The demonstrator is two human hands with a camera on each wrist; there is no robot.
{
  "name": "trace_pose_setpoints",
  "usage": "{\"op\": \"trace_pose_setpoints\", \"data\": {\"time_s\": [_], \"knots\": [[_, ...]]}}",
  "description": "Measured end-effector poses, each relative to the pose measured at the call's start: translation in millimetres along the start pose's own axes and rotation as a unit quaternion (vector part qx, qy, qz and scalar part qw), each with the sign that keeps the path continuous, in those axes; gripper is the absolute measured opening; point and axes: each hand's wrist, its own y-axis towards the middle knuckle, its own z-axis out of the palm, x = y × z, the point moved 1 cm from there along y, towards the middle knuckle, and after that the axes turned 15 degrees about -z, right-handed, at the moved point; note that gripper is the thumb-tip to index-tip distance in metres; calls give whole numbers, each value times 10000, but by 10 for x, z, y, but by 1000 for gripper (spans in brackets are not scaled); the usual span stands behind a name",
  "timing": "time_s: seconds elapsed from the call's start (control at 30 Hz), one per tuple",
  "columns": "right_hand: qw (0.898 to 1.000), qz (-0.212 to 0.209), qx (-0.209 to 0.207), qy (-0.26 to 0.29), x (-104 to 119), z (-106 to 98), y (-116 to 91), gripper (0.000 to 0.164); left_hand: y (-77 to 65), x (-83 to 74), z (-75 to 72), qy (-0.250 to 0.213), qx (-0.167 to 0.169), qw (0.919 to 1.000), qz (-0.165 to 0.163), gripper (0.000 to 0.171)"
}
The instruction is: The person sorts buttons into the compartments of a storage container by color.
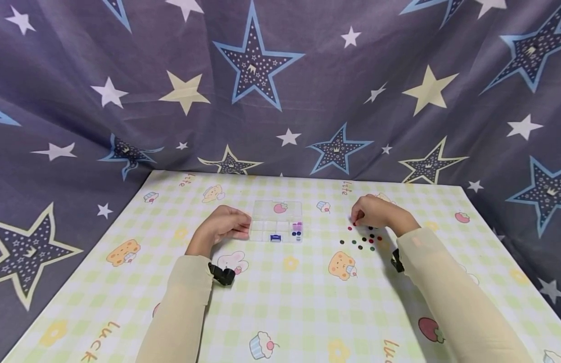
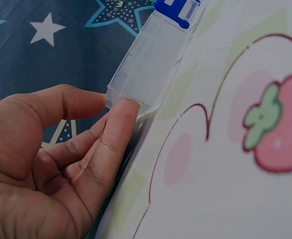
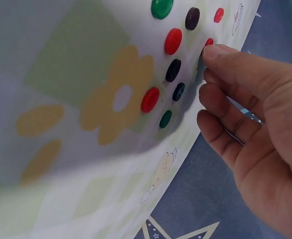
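Note:
A clear plastic compartment box (image 1: 263, 233) lies on the table with its transparent lid (image 1: 264, 208) raised at the back. My left hand (image 1: 224, 222) pinches the box's left side between thumb and fingers; the left wrist view shows this grip on the box corner (image 2: 145, 69) closely. Purple buttons (image 1: 297, 226) and dark blue buttons (image 1: 296, 233) sit in its right-hand compartments. Over to the right, my right hand (image 1: 375, 212) pinches a red button (image 3: 209, 43) at the tabletop, the fingers partly covering it. Beside that hand lie scattered red, green and dark buttons (image 3: 173, 41).
A blue latch (image 1: 275, 238) marks the box's front edge. The table (image 1: 244, 312) wears a green-and-white checked cloth printed with cartoons. Behind it hangs a dark curtain (image 1: 307, 116) with stars. A black wrist strap (image 1: 222, 275) circles the left sleeve.

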Motion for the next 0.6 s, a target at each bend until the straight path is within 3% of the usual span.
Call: {"op": "trace_pose_setpoints", "data": {"time_s": [0.6], "knots": [[9978, 338, 561, 26, 73, -2, 5, 11, 8, 5, 0, -58, 3, 10000, -3, 32]]}}
